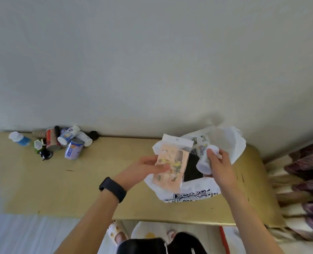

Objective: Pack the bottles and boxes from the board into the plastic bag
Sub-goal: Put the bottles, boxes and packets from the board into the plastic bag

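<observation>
Far left of frame, top edge of the board (pixel 78 184): white bottle w/ blue label (pixel 19 138) lying on its side, apart from the rest. Just right of it, a cluster against the wall: small green-white packet (pixel 37 144), black pump cap (pixel 45 154), red-label can (pixel 51 142), blue-purple can (pixel 73 149) tipped over, two white bottles (pixel 68 133) stacked at angles, dark round object (pixel 93 135) at the back. Items touching/overlapping, can't sep every one.

Centre of frame: left hand (pixel 148 167), black wristband (pixel 113 188) on the wrist. Thumb + fingers pinching the left edge of a flat peach-coloured pack (pixel 172 165) w/ white header card, print blurred. Pack sits over the mouth of the white plastic bag (pixel 194 189), lower end looks inside the opening.

Centre-right: bag lies on the right part of the board, black print on the near side, dark interior/object visible beside the pack.

Right of that: right hand (pixel 219 162) wrapped around a white bottle (pixel 206 162), fingers curled on it, held over the bag opening, tilted. Bag's far rim crumpled up behind the hand.

Far right edge: striped purple fabric (pixel 307 171). Bottom centre: slippered feet (pixel 119 233) on the floor.
</observation>
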A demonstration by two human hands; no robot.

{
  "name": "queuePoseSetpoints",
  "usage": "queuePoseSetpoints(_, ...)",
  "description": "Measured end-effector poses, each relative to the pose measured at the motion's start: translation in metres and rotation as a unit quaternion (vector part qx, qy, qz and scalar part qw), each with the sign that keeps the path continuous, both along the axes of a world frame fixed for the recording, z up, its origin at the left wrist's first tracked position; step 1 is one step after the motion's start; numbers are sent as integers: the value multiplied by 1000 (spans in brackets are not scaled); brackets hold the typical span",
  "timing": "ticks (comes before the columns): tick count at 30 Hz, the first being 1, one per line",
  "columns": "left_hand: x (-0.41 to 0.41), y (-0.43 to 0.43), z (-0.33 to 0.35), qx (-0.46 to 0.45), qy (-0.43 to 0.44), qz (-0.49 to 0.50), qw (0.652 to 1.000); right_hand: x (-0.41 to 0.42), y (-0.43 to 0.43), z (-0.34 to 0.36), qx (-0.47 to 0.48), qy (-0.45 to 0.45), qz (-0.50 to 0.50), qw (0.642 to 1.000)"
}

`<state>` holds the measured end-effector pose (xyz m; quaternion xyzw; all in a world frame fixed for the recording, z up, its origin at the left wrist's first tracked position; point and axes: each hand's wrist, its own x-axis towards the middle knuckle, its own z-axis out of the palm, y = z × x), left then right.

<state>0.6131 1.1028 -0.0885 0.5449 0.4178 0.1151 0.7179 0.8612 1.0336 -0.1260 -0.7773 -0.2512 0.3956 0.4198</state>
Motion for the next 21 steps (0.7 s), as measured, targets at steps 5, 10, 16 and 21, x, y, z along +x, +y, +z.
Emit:
queuePoseSetpoints(5, 23, -10, -17, 94, 119, -9, 988, 1, -5, -19, -134, -117, 181, 967)
queuePoseSetpoints(10, 35, -9, -24, 168, 184, -11, 968, -19, -30, -4, -76, 135, 110, 982)
queuePoseSetpoints(16, 52, -12, -23, 184, 183, -69, 963, -39, -40, -4, 28, 126, 83, 988)
queuePoseSetpoints(21, 48, -2, -7, 176, 73, 27, 981, -11, -21, -11, -24, 9, -103, 994)
